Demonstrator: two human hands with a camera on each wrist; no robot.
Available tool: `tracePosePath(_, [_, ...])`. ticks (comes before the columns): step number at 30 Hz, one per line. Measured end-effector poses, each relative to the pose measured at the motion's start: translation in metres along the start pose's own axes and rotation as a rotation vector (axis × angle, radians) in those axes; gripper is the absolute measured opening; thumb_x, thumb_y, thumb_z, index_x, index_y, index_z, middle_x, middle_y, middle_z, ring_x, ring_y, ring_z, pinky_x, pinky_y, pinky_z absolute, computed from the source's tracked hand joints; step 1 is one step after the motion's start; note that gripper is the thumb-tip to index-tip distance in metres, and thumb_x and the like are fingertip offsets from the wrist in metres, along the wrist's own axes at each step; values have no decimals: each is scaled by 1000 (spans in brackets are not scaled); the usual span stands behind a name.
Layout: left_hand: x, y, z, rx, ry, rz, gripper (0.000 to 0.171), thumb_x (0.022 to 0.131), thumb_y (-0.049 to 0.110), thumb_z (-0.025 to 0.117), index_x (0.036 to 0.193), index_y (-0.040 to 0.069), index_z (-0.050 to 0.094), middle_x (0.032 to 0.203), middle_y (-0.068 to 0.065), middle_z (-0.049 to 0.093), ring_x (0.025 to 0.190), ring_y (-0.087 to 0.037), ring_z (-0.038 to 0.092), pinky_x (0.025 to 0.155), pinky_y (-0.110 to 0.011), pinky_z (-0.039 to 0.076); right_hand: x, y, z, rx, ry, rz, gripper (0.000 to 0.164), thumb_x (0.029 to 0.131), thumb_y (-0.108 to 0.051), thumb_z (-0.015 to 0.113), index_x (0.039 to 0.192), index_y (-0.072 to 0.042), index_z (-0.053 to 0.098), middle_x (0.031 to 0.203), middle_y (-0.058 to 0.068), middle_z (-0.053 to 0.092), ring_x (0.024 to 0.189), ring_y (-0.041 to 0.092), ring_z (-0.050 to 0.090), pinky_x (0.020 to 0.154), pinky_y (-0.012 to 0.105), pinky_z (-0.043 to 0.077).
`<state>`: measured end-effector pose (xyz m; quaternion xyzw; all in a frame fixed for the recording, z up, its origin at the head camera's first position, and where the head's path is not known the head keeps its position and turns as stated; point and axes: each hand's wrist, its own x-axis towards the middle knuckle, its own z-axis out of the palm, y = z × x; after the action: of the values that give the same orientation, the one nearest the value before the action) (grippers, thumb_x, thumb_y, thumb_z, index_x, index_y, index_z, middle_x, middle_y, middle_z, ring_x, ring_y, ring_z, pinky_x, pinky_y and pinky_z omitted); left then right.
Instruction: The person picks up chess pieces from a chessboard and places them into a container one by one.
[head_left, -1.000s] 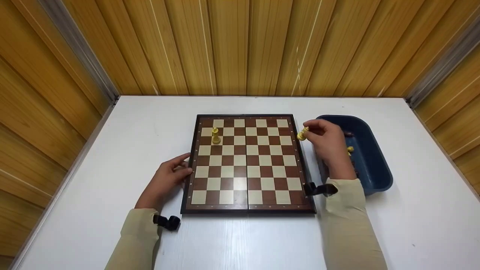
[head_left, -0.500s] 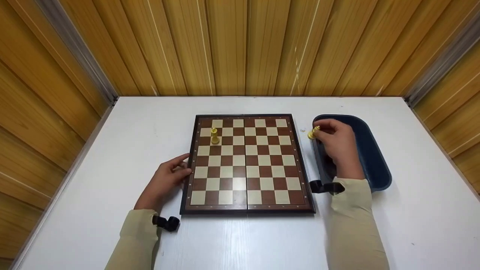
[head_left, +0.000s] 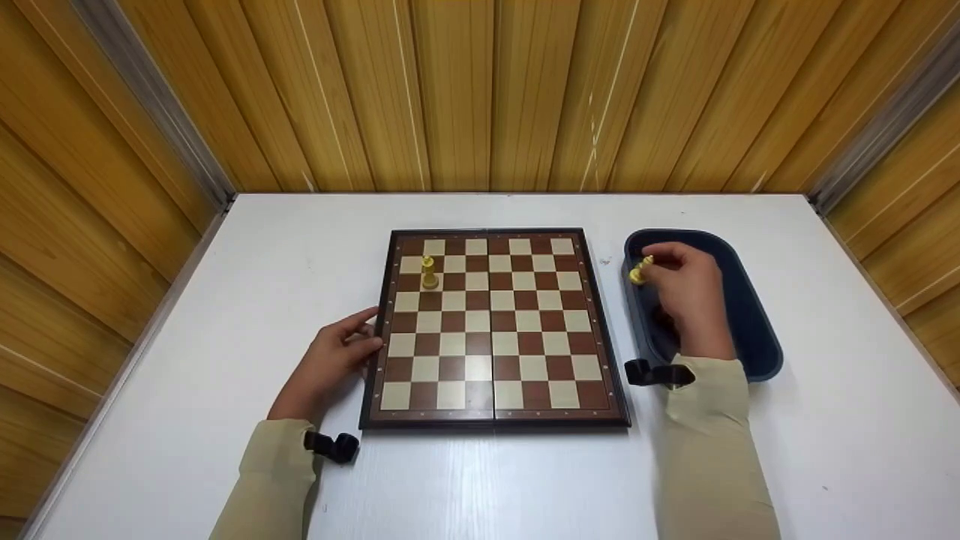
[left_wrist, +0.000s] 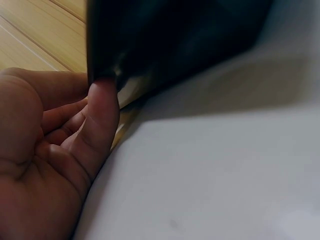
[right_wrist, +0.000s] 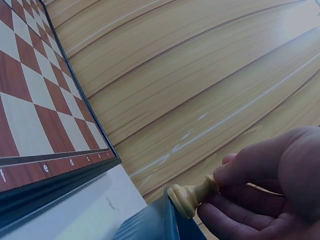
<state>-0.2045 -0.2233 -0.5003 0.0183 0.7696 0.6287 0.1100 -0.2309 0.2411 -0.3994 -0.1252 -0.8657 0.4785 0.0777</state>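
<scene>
In the head view my right hand (head_left: 686, 292) pinches a pale yellow chess piece (head_left: 637, 274) over the near-left part of a dark blue bin (head_left: 757, 330). The right wrist view shows the chess piece (right_wrist: 187, 197) tilted, its round base overlapping the bin's rim (right_wrist: 169, 215); my fingers cover its top. My left hand (head_left: 334, 364) touches the left edge of the chessboard (head_left: 487, 330) with thumb and index finger, and its other fingers are bent. A second yellow chess piece (head_left: 429, 274) stands upright towards the board's far left.
Dark reddish pieces (head_left: 664, 319) lie in the bin, partly behind my right hand. The white table (head_left: 480, 480) carries the board and bin. Wood-patterned panels (head_left: 487, 97) rise behind it and at both sides.
My right hand has moved right with the chess piece, from beside the board's right edge to over the bin. The left hand and the standing piece have stayed in place.
</scene>
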Motion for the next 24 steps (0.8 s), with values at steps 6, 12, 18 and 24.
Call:
tracePosePath(6, [0,2,0,1,2,-8,56,92,9,64,145,13,46,111,-14,54,82,-13,59,69,-24,52,2,3,-4,-13,18,26,30,93,-16,61,122,-9,65,117,9,63,87,11,57,59,22,48])
tracePosePath(12, [0,1,1,-1,1,-8,57,92,9,64,145,13,45,112,-15,54,83,-14,59,70,-25,52,3,7,-7,-79,24,24,31,92,-14,59,122,-9,65,120,11,63,91,14,56,67,21,48])
tracePosePath(18, [0,1,1,-13,5,-5,57,92,8,64,145,12,45,111,-14,54,78,-13,59,68,-25,52,4,9,-7,-83,3,54,31,91,-13,58,121,-11,64,118,11,61,73,17,58,51,29,50])
tracePosePath(24, [0,1,1,-38,6,-6,57,91,7,64,145,11,45,110,-13,54,76,-12,59,66,-25,52,4,10,-7,-73,-12,67,32,91,-13,58,122,-10,63,118,13,60,58,17,57,47,32,50])
